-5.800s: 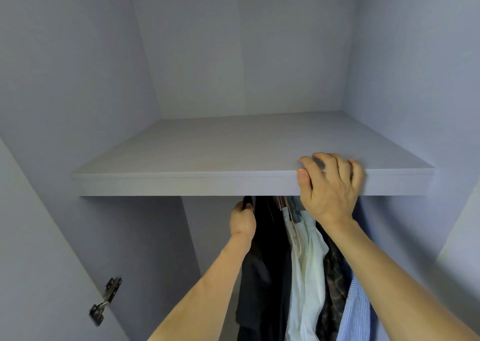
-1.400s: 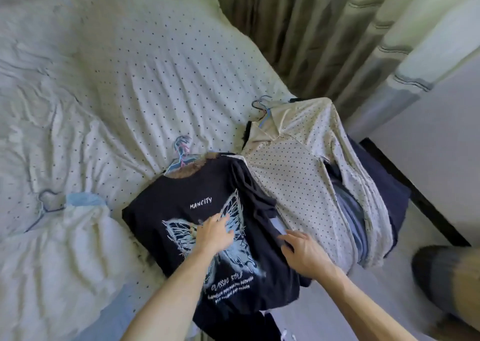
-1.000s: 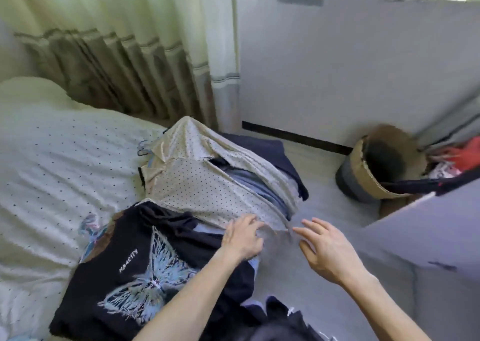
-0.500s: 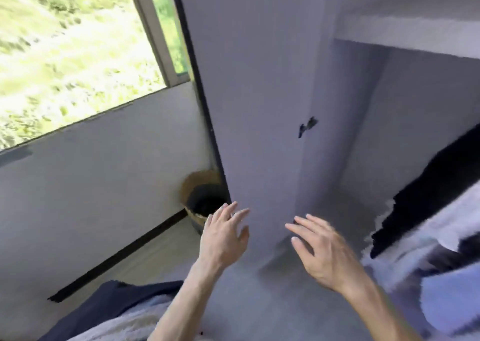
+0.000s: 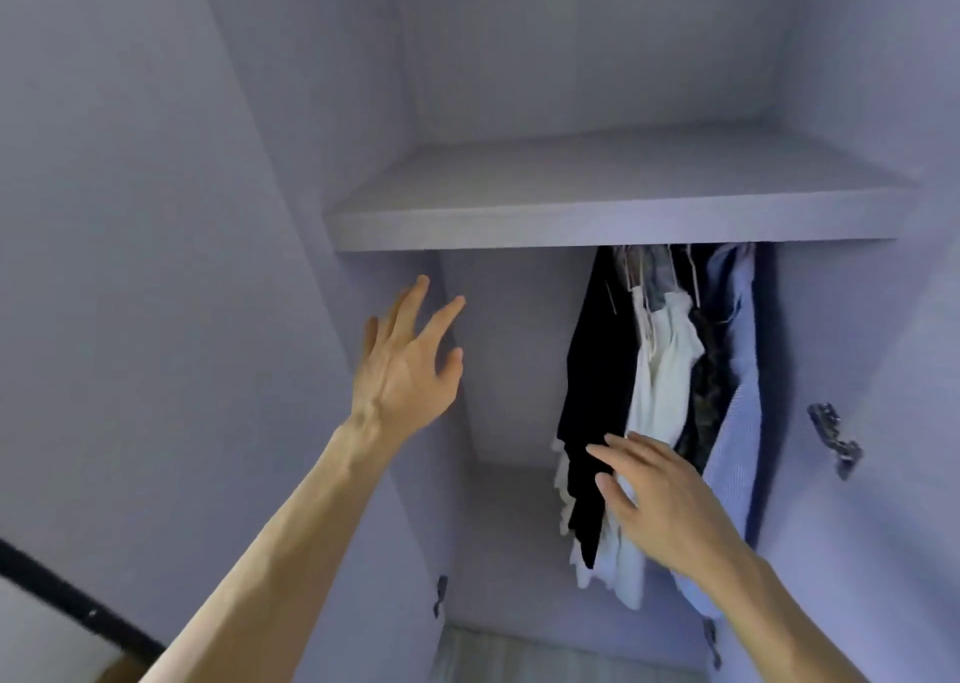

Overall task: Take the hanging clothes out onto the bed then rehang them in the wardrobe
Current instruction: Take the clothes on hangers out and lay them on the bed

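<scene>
I face the open grey wardrobe [image 5: 519, 349]. Several clothes hang bunched at the right under the shelf: a black garment [image 5: 597, 370], a white top [image 5: 660, 370], a dark patterned piece [image 5: 704, 396] and a light blue striped shirt [image 5: 737, 407]. The rail and most hanger hooks are hidden behind the shelf edge. My left hand [image 5: 408, 365] is raised with fingers spread, holding nothing, in front of the wardrobe's left inner wall. My right hand [image 5: 660, 500] is lower, fingers straight, in front of the black garment's lower edge. Whether it touches the cloth is unclear.
A bare grey shelf [image 5: 613, 199] spans the wardrobe above the clothes. The left door panel [image 5: 156, 266] stands open beside my left arm. Metal hinges [image 5: 834, 435] sit on the right side panel. The left half of the hanging space holds no clothes.
The view swung from the bed with laid-out shirts past the window to the wardrobe. Both hands, holding nothing, have risen toward the hanging clothes, the left one higher.
</scene>
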Motion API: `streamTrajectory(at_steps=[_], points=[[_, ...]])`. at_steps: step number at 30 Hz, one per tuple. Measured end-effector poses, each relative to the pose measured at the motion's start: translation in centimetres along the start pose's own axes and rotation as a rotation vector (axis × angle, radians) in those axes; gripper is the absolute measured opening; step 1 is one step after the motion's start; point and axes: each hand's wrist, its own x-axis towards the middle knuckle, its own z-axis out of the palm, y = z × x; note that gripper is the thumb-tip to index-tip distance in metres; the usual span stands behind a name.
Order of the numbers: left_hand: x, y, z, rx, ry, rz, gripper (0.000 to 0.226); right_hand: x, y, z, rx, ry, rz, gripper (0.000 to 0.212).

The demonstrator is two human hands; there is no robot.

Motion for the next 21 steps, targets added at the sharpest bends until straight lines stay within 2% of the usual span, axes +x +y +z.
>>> streamTrajectory(at_steps=[3, 9, 15, 21], points=[[4.9, 0.6, -0.2, -0.02, 0.01, 0.088, 0.061, 1.2, 0.3, -1.5, -0.04, 0.034, 0.077, 0.041], [11.8, 1.3, 1.4, -0.013, 0.014, 0.111, 0.069, 4.7, 0.9, -4.1, -0.071, 0.043, 0.131, 0.048], [16.3, 0.5, 4.9, 0.008, -0.096, 0.005, 0.061, 11.5, 3.2, -4.7, -0.011, -0.009, 0.212, 0.06], [17.0, 1.0, 8.2, -0.026, 0.005, -0.085, 0.061, 18.8, 6.7, -2.1, -0.027, -0.063, 0.285, 0.064]])
